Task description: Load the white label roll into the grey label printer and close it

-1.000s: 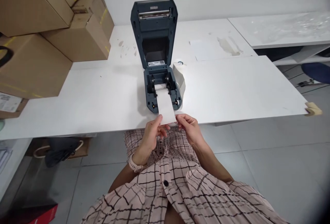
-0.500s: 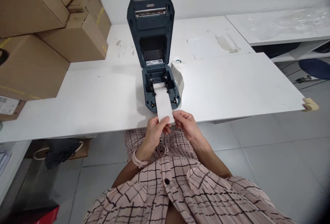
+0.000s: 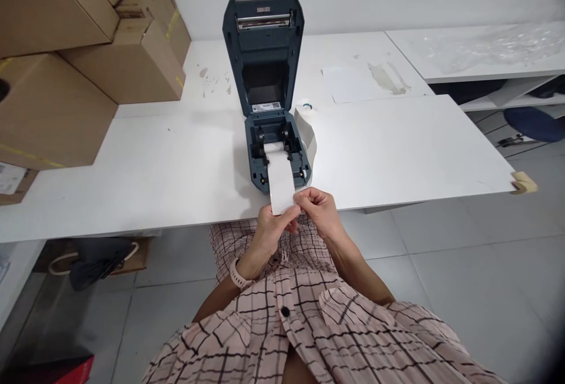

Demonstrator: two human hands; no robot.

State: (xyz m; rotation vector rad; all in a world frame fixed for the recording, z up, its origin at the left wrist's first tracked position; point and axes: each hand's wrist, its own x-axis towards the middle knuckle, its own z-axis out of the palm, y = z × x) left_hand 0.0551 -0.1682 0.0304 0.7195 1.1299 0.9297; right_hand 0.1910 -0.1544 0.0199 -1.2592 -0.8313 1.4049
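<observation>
A dark blue label printer (image 3: 270,78) stands on the white table (image 3: 397,148) with its lid tilted up and back. A white strip of label paper (image 3: 281,178) runs out of its open bay toward me. My left hand (image 3: 270,228) and my right hand (image 3: 318,210) both pinch the strip's near end just past the table's front edge. A watch sits on my left wrist. A white paper roll (image 3: 306,131) stands upright against the printer's right side.
Stacked cardboard boxes (image 3: 66,60) fill the table's left end. A second white table (image 3: 477,48) with a shelf under it stands at the right rear. A blue stool (image 3: 534,123) is on the floor at right. Bags (image 3: 97,257) lie under the table.
Both hands have shifted slightly up and closer together on the paper's end. The camera view drifted a little.
</observation>
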